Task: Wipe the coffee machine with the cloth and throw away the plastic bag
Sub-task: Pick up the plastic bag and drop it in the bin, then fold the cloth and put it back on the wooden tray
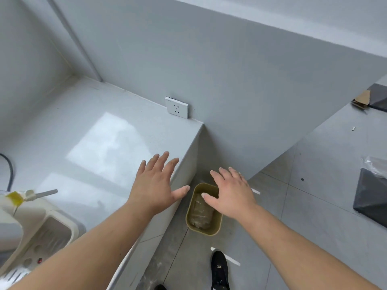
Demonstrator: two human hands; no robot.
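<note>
A clear plastic bag [201,213] lies inside the olive-green waste bin [217,228] on the floor beside the counter's end. My right hand [231,195] hovers above the bin with fingers spread and nothing in it. My left hand [158,182] is held flat and open over the counter's right corner [188,143]. The cream coffee machine [35,231] stands at the lower left of the counter, partly cut off by the frame, with a yellow tag near its steam wand. No cloth is in view.
A white wall socket [177,107] sits at the back of the grey counter. A black cable [9,170] runs at the far left. Dark pyramid-shaped blocks [371,197] and a wrapper lie on the tiled floor at right. My black shoe [219,271] is below the bin.
</note>
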